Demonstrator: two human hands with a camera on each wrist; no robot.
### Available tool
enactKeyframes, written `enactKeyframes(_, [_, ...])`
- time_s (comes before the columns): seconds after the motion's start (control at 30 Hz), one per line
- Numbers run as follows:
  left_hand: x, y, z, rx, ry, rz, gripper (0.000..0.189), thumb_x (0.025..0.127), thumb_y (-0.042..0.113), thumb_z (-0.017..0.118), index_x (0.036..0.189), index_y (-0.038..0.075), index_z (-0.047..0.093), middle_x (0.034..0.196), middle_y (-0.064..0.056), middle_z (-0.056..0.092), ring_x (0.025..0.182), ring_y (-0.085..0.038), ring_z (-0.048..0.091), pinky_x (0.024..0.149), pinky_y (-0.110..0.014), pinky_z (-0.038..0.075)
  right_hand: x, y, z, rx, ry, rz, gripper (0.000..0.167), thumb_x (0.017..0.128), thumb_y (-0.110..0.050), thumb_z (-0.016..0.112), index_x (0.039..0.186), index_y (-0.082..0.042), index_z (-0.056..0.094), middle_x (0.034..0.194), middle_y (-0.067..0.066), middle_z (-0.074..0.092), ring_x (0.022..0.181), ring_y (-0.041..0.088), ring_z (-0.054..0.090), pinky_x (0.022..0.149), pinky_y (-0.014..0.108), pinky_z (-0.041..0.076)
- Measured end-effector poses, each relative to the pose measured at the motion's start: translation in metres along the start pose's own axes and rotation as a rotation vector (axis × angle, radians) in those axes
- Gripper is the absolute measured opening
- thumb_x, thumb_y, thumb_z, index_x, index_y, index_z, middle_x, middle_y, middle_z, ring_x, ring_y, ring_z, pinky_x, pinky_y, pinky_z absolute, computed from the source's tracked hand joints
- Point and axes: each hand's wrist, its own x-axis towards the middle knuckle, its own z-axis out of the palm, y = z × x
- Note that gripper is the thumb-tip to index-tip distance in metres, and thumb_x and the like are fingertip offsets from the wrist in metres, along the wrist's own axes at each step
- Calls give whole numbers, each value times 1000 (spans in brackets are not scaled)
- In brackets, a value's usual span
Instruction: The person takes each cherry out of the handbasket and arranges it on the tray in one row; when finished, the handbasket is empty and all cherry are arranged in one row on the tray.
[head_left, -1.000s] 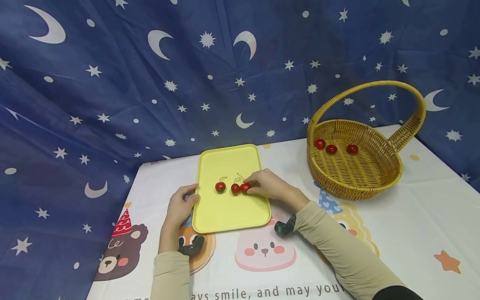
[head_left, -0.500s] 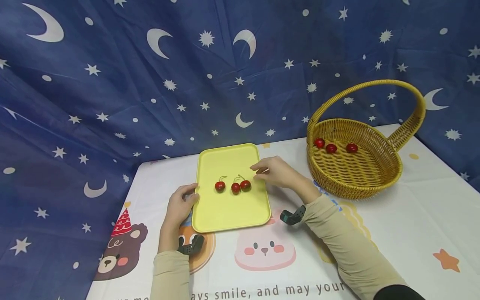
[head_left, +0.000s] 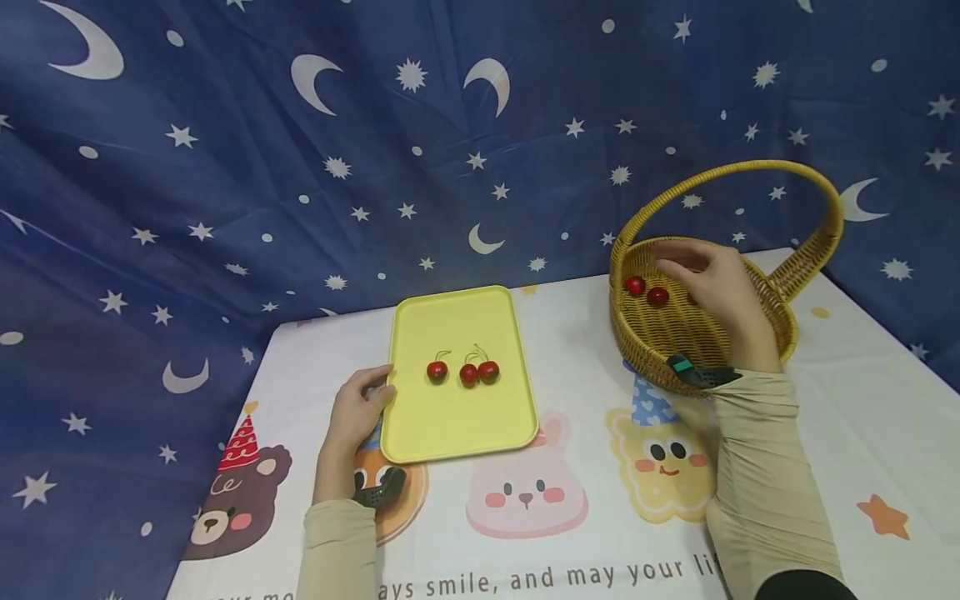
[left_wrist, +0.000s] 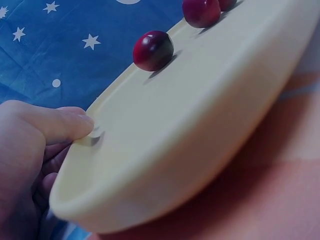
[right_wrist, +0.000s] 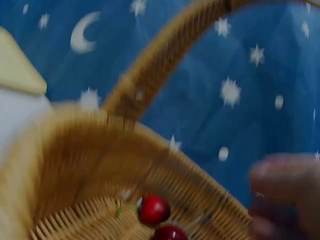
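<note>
My left hand pinches the left edge of a yellow tray, the thumb over its rim in the left wrist view. On the tray lie three dark red cherries with stems: one cherry apart at the left, and two cherries side by side. Over the wicker basket hovers my right hand, fingers loosely bent and nothing visible between them. Inside the basket, near its left wall, two cherries show; the hand mostly hides the area to their right. The right wrist view is blurred.
A tall arched handle rises over the basket. Behind the table hangs a blue cloth with moons and stars. The white tablecloth has printed cartoon animals and lettering.
My right hand has let go of a cherry on the tray, lifted off and moved right to above the basket. The left hand stays at the tray edge.
</note>
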Motion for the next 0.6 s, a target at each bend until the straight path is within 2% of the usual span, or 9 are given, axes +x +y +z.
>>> enactKeyframes(0.07, [-1,-1,-1,-4,-4,3,40,93,21,60,133,15,55,132,-12,52,128,-29,44,110,-47,33,2,20,-3,-83,-15,64,48,94,-32,57,133,-4,53,129,23,57,105,24,61,82,30,51])
enactKeyframes(0.1, [-1,-1,-1,-4,-4,2,40,93,22,60,132,15,55,132,-12,52,128,-29,44,110,-47,33,2,27,-4,-111,-52,100,50,95,-30,56,136,-2,49,131,26,54,110,32,58,86,39,51])
enactKeyframes(0.17, [-1,-2,-2,6,-2,-1,40,94,22,59,133,16,55,132,-11,52,128,-29,44,110,-47,33,5,38,-4,-161,-163,127,55,95,-28,55,140,2,42,136,31,47,118,45,50,95,52,44])
enactKeyframes(0.23, [-1,-2,-2,11,4,-2,40,94,22,58,133,17,55,132,-10,53,128,-29,44,110,-47,33,8,43,-1,-169,-277,123,60,94,-29,58,143,1,37,140,31,41,125,48,42,101,60,36])
enactKeyframes(0.43, [0,-3,1,18,-1,-13,39,94,22,57,132,18,55,132,-8,53,130,-28,44,111,-46,32,10,46,9,-159,-460,54,67,93,-22,61,146,3,29,147,31,30,135,50,26,108,63,24])
enactKeyframes(0.53, [-1,-3,4,20,-9,-21,39,94,22,58,132,19,55,132,-7,53,130,-27,44,112,-46,31,7,48,13,-184,-523,20,66,93,-17,60,145,8,27,147,33,26,136,51,21,110,63,20])
enactKeyframes(0.6, [-1,-2,4,20,-13,-24,39,94,22,59,132,18,55,133,-8,53,130,-28,43,112,-46,31,7,50,15,-216,-534,-29,63,93,-15,59,142,11,29,145,34,29,135,52,25,109,63,22])
